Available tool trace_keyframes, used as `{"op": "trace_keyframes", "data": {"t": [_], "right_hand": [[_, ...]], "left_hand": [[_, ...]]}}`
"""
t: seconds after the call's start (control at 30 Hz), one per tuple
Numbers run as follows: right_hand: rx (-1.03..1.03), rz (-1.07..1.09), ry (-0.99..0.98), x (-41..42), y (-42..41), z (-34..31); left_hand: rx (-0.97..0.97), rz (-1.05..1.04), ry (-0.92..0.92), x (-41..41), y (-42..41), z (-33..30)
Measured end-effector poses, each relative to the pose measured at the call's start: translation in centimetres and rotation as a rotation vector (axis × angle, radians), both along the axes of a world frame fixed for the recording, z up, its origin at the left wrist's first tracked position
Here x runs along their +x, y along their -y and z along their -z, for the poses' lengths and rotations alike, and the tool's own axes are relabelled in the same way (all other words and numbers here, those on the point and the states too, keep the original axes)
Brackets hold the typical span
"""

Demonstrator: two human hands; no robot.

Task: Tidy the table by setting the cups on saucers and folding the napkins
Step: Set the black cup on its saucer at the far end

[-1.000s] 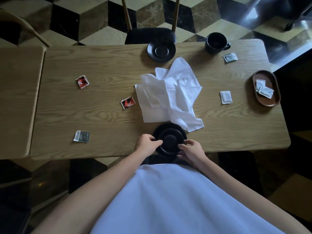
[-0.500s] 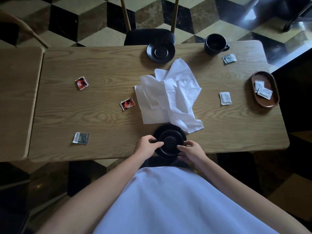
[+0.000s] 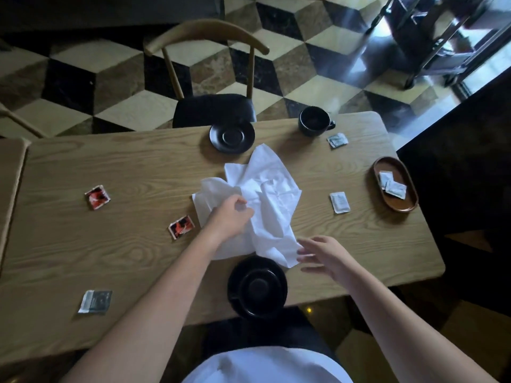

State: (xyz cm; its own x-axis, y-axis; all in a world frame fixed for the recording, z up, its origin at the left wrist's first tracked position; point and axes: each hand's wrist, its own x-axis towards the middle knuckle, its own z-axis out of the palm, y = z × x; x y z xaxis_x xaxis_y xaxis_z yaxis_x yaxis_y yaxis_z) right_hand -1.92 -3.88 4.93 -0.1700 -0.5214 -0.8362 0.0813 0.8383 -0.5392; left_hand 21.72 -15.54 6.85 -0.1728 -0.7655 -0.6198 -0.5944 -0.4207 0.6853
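Observation:
Crumpled white napkins (image 3: 265, 194) lie heaped in the middle of the wooden table (image 3: 110, 255). My left hand (image 3: 231, 217) rests on the heap's left side with its fingers curled into the cloth. My right hand (image 3: 325, 255) hovers, fingers spread and blurred, at the heap's near right corner and holds nothing. Free of both hands, a black saucer (image 3: 257, 287) sits at the near edge with what looks like a black cup in its centre. An empty black saucer (image 3: 231, 136) and a separate black cup (image 3: 313, 121) stand at the far edge.
Small packets are scattered about: two red ones (image 3: 97, 197) (image 3: 181, 226) and a dark one (image 3: 95, 301) on the left, white ones (image 3: 339, 202) (image 3: 337, 140) on the right. A brown oval tray (image 3: 406, 205) holds more sachets. A chair (image 3: 213, 109) stands beyond the far edge.
Both hands have let go of the near saucer and moved forward to the napkins. The left hand now grips the cloth and the right reaches its corner. The view has tilted up.

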Motion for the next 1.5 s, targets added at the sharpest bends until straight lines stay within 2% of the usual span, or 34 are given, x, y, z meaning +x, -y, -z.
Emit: {"op": "trace_keyframes", "data": {"t": [0.1, 0.2, 0.43, 0.53, 0.63, 0.9, 1.0, 1.1, 1.17, 1.33, 1.5], "right_hand": [[-0.080, 0.100, 0.027, -3.4, 6.7, -1.0], [-0.129, 0.162, 0.030, -7.3, 13.8, -0.9], [-0.194, 0.260, 0.000, -15.6, 26.4, 2.4], [-0.212, 0.266, -0.079, -17.4, 29.7, 4.1], [-0.212, 0.249, -0.171, -18.6, 31.6, 5.6], [-0.276, -0.055, -0.300, -19.4, 34.2, 7.5], [-0.279, -0.110, -0.326, -19.3, 34.5, 7.8], [-0.298, -0.081, -0.297, -19.2, 34.5, 8.1], [-0.315, -0.048, -0.297, -18.9, 34.5, 8.2], [-0.350, -0.096, -0.508, -17.1, 34.8, 8.0], [-0.427, -0.136, -0.406, -13.1, 36.9, 5.6]], "left_hand": [[-0.019, -0.056, -0.145, -5.3, 5.5, -1.6], [-0.001, -0.121, -0.217, -10.5, 10.0, -1.6], [0.078, -0.273, -0.194, -19.5, 19.2, 3.2], [0.092, -0.316, -0.184, -22.8, 22.2, 5.5], [0.111, -0.339, -0.180, -25.1, 24.3, 7.1], [0.157, -0.305, -0.253, -27.7, 26.5, 9.0], [0.240, -0.355, -0.393, -27.2, 27.0, 9.6], [0.307, -0.421, -0.541, -26.7, 27.1, 9.9], [0.329, -0.463, -0.575, -26.8, 27.1, 10.0], [0.267, -0.544, -0.424, -27.6, 27.1, 8.4], [0.184, -0.486, -0.343, -22.1, 28.0, 5.9]]}}
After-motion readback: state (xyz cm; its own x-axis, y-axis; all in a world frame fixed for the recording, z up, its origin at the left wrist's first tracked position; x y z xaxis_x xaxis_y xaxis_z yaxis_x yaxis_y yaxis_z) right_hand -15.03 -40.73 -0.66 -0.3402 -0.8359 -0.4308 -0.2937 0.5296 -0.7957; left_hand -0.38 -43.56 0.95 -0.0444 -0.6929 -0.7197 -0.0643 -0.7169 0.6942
